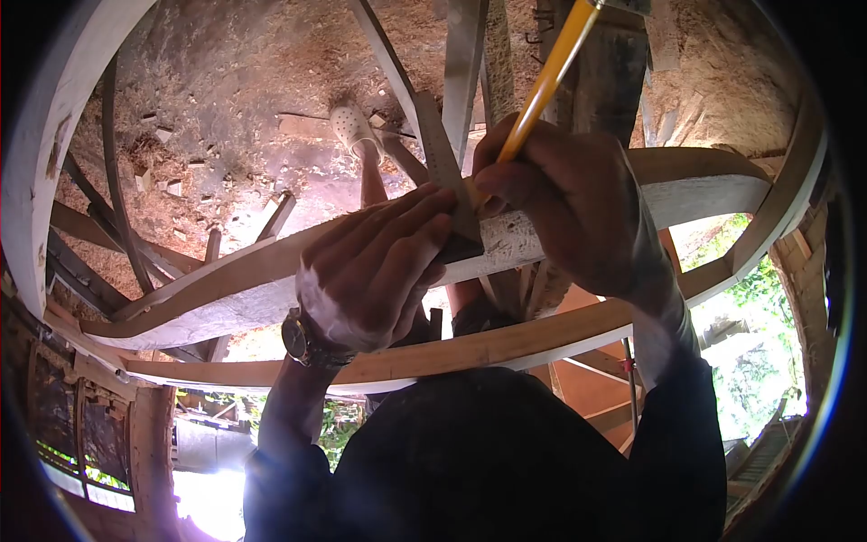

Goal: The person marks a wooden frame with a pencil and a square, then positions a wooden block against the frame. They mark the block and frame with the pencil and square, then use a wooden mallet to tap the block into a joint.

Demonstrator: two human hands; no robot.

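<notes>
A yellow pencil [553, 77] slants up from my right hand [578, 203], its lower end by the edge of a try square. The dark square [444, 154] lies across a curved wooden beam [244, 275], its blade pointing up and away. My left hand [375, 262], with a watch on the wrist, presses the square against the beam, fingers together over its near part. The right hand's fingers are pinched round the pencil close to the wood. The pencil's tip is hard to make out.
Nearer to me runs a second curved beam [433, 359]. Upright timbers [465, 68] stand beyond the hands. Curved frame pieces rise at the left [36, 154] and right [790, 194]. Below are a foot in a light clog [355, 128] and ground scattered with shavings and offcuts.
</notes>
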